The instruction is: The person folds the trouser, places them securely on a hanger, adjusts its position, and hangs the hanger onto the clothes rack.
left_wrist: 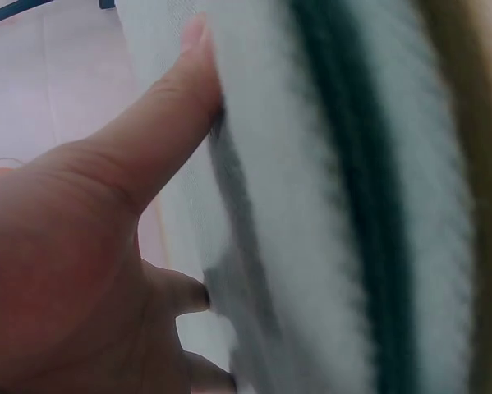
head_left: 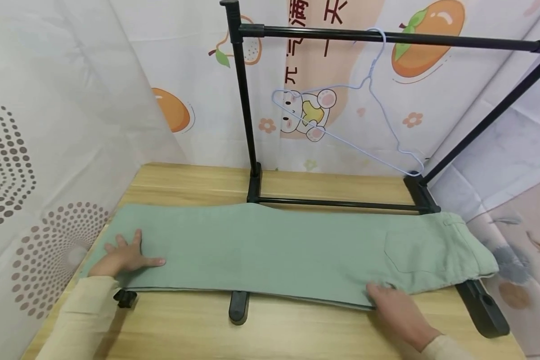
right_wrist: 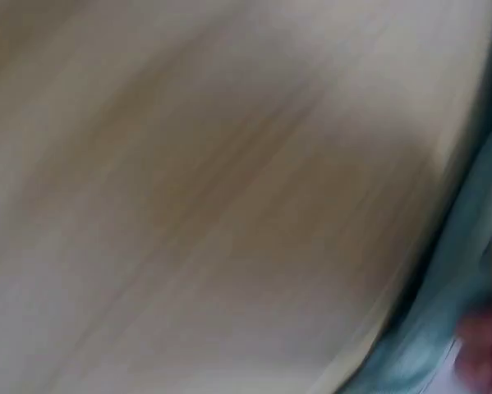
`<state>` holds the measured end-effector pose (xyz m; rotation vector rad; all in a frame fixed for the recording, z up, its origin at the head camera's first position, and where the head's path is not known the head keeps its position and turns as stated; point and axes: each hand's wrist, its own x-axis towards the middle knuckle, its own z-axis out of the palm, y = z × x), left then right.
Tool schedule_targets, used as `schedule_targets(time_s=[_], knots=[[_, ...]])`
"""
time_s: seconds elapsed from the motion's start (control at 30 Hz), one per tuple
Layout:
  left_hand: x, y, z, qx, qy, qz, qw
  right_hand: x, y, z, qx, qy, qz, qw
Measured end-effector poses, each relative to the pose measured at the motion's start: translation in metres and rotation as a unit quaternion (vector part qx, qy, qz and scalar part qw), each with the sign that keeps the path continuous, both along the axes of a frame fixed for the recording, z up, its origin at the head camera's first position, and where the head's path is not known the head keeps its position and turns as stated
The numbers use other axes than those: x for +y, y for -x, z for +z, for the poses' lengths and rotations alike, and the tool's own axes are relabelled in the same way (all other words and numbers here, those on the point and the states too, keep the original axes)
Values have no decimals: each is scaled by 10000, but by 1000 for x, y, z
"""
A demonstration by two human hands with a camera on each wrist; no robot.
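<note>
A pair of light green trousers [head_left: 270, 250] lies folded lengthwise across the table, its waistband at the right and a back pocket facing up. On the leg end at the left my left hand [head_left: 127, 256] rests with spread fingers; the left wrist view shows its thumb [left_wrist: 167, 107] against the cloth, with the layered edges close by. My right hand [head_left: 398, 310] pinches the near edge of the trousers, just left of the seat. In the right wrist view only blurred fingertips [right_wrist: 484, 349] show beside the green fabric [right_wrist: 418, 328].
Behind the trousers stands a black garment rack [head_left: 245, 100], its feet partly under them. A pale blue wire hanger [head_left: 342, 139] hangs from its top bar. Wooden table surface [head_left: 198, 330] shows in front, with a small black clip-like object [head_left: 125, 298] by my left sleeve. Printed curtains surround the table.
</note>
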<state>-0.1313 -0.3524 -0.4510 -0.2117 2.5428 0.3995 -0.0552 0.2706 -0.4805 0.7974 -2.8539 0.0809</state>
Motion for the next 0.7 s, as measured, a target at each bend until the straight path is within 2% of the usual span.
schedule_targets(time_s=[0.1,0.2,0.53,0.6,0.7], knots=[[-1,-1,-2,23,39,-67,10000,12,3,-3,441,235,1251,9909],[-1,1,-3,64,38,-110,9999,20,4,-1,373,497,1770,9822],[-2,-2,-2,56,45,-120,9999,24,11,11,256,431,2433,9687],[-1,-1,-1,66,34,-102,9999,22,10,12,95,582,2413,9687],[1,1,0,72,22,-113,9999,21,8,13,-514,1195,2006,9710]])
